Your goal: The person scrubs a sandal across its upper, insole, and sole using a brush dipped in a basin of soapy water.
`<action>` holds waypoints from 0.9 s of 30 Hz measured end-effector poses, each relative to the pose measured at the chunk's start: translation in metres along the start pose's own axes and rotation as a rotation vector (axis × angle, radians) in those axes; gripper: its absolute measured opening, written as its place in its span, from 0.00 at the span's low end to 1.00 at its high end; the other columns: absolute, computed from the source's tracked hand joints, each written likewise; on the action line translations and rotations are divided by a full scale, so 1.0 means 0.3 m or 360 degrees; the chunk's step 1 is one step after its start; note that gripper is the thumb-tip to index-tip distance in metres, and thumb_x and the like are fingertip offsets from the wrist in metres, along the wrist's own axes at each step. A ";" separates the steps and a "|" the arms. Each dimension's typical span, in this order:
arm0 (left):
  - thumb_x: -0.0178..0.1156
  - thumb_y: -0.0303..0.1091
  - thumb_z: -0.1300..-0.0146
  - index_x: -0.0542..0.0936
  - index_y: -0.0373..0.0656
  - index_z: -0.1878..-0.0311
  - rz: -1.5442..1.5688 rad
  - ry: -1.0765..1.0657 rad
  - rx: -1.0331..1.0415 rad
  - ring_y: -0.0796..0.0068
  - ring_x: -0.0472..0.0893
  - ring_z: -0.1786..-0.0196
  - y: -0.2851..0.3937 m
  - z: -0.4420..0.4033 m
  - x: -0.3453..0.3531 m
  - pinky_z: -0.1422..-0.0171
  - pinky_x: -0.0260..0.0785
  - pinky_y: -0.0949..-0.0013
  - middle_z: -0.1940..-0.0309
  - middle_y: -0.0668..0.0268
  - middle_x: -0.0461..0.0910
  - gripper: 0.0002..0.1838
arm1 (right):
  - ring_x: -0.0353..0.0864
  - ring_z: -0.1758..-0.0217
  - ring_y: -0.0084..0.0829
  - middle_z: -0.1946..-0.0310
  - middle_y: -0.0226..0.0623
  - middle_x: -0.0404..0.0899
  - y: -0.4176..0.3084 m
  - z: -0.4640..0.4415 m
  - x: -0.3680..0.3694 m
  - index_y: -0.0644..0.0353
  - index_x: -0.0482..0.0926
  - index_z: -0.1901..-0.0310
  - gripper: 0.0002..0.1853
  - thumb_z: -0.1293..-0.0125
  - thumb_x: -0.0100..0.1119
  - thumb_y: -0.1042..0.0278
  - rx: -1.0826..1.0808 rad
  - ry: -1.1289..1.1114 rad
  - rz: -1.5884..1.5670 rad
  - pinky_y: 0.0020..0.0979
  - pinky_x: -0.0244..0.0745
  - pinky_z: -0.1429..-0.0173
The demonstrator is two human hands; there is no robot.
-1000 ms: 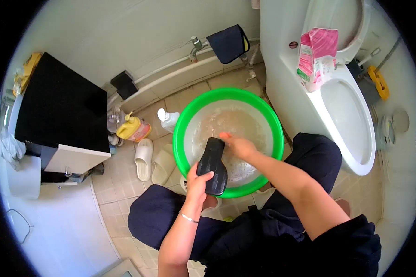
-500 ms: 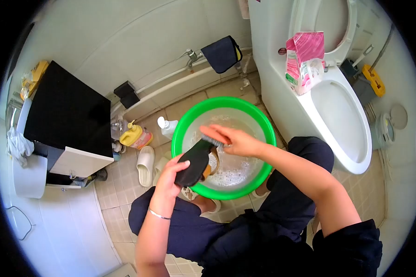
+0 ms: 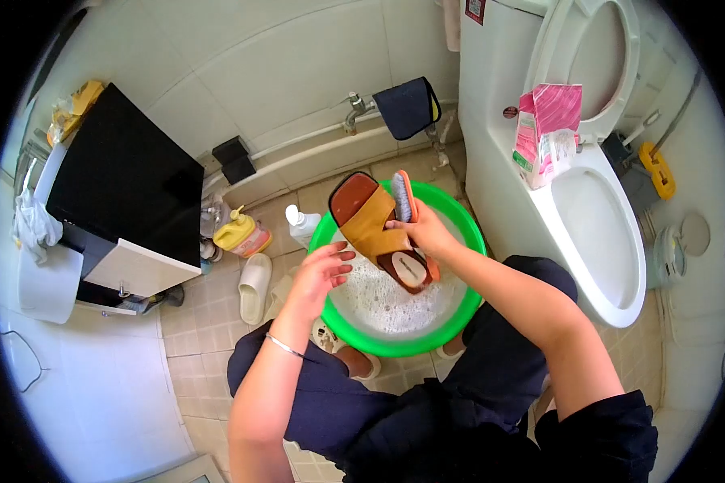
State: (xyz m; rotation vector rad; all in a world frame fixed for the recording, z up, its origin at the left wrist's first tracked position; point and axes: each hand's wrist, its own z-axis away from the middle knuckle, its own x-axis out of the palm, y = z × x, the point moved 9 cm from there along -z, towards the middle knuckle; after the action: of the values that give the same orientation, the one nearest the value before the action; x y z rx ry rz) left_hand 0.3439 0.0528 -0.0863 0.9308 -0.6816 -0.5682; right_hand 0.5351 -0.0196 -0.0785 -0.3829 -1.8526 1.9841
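A slide sandal (image 3: pixel 369 231) with a wide tan strap, reddish-brown insole and pale heel label is tilted above the green-rimmed basin (image 3: pixel 469 221). My right hand (image 3: pixel 428 235) grips it at the strap's edge. That same hand also keeps hold of an orange scrub brush (image 3: pixel 403 196), its grey bristles facing the sandal. Left of the sandal is my left hand (image 3: pixel 321 274), fingers apart and holding nothing. Foamy water (image 3: pixel 395 310) fills the basin below.
A white bottle (image 3: pixel 300 223) stands against the basin's left side. Further left are a yellow jug (image 3: pixel 242 233), a pale slipper (image 3: pixel 254 288) and a black-topped cabinet (image 3: pixel 129 177). On the right, a pink packet (image 3: pixel 548 121) rests on the toilet (image 3: pixel 524 193).
The sandal has turned from sole up to insole up and passed from my left hand to my right. My left hand has let go; the brush is now upright.
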 end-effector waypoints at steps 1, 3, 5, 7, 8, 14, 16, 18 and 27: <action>0.53 0.28 0.41 0.68 0.38 0.37 -0.0074 -0.0017 -0.0002 0.72 0.75 0.48 -0.011 -0.011 0.021 0.43 0.64 0.68 0.47 0.61 0.76 0.26 | 0.76 0.59 0.22 0.60 0.33 0.77 0.024 0.006 0.004 0.61 0.69 0.46 0.20 0.40 0.61 0.74 0.0087 -0.0001 -0.0233 0.27 0.73 0.56; 0.54 0.30 0.40 0.67 0.38 0.37 0.0061 -0.0102 0.0093 0.71 0.74 0.46 -0.047 -0.051 0.068 0.42 0.64 0.67 0.46 0.61 0.75 0.26 | 0.74 0.66 0.20 0.63 0.30 0.77 0.054 0.016 0.000 0.59 0.70 0.46 0.18 0.38 0.59 0.73 0.0247 -0.0047 -0.0331 0.25 0.70 0.63; 0.57 0.32 0.39 0.64 0.38 0.36 0.0320 -0.0259 0.0091 0.68 0.71 0.40 -0.088 -0.089 0.122 0.37 0.63 0.63 0.42 0.61 0.72 0.28 | 0.66 0.79 0.15 0.72 0.24 0.74 0.075 0.037 0.014 0.54 0.71 0.48 0.14 0.35 0.53 0.72 0.0470 0.0065 -0.0515 0.20 0.58 0.78; 0.59 0.32 0.39 0.62 0.37 0.35 0.0368 -0.0196 0.0136 0.68 0.70 0.39 -0.071 -0.079 0.177 0.36 0.63 0.63 0.42 0.61 0.71 0.29 | 0.66 0.79 0.15 0.71 0.24 0.74 0.108 0.030 0.022 0.54 0.71 0.48 0.14 0.36 0.54 0.72 0.0447 0.0020 -0.0578 0.19 0.58 0.78; 0.60 0.33 0.39 0.61 0.37 0.35 0.0412 -0.0130 0.0177 0.68 0.70 0.39 -0.062 -0.078 0.186 0.35 0.62 0.62 0.42 0.62 0.71 0.31 | 0.66 0.79 0.15 0.71 0.24 0.74 0.121 0.013 0.025 0.54 0.71 0.48 0.15 0.37 0.54 0.72 0.0427 -0.0025 -0.0647 0.19 0.58 0.78; 0.64 0.25 0.44 0.62 0.40 0.38 0.0208 0.0262 0.0336 0.68 0.74 0.44 -0.097 -0.173 0.056 0.38 0.66 0.63 0.46 0.61 0.72 0.31 | 0.79 0.56 0.34 0.58 0.42 0.80 0.079 -0.107 -0.082 0.64 0.68 0.44 0.29 0.45 0.66 0.64 0.0209 -0.0019 0.0530 0.34 0.73 0.50; 0.64 0.25 0.44 0.63 0.40 0.40 0.0284 0.0388 0.0250 0.67 0.74 0.44 -0.063 -0.197 0.010 0.39 0.67 0.63 0.47 0.61 0.73 0.30 | 0.80 0.56 0.38 0.60 0.46 0.79 -0.099 -0.146 -0.116 0.65 0.68 0.44 0.29 0.44 0.66 0.59 -0.0170 0.0236 0.0908 0.35 0.73 0.52; 0.64 0.28 0.43 0.65 0.40 0.41 0.0488 0.0469 0.0064 0.67 0.76 0.47 -0.017 -0.254 -0.036 0.43 0.70 0.62 0.49 0.61 0.75 0.27 | 0.79 0.56 0.46 0.59 0.50 0.79 -0.188 -0.232 -0.114 0.64 0.69 0.46 0.29 0.44 0.65 0.57 -0.0172 0.0236 0.1014 0.39 0.72 0.52; 0.61 0.22 0.41 0.66 0.41 0.43 0.0575 0.0844 0.0751 0.67 0.74 0.45 0.363 -0.707 -0.390 0.40 0.66 0.66 0.47 0.63 0.74 0.23 | 0.79 0.57 0.49 0.60 0.51 0.78 -0.509 -0.735 0.183 0.62 0.69 0.52 0.20 0.46 0.61 0.68 -0.0679 -0.0085 0.2083 0.47 0.73 0.56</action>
State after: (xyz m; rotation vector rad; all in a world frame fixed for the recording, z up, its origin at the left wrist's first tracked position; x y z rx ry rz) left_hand 0.4397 0.2989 -0.1144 1.2952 -0.4855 0.1775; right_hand 0.6027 0.2078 0.0583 -2.1074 -2.2909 2.1607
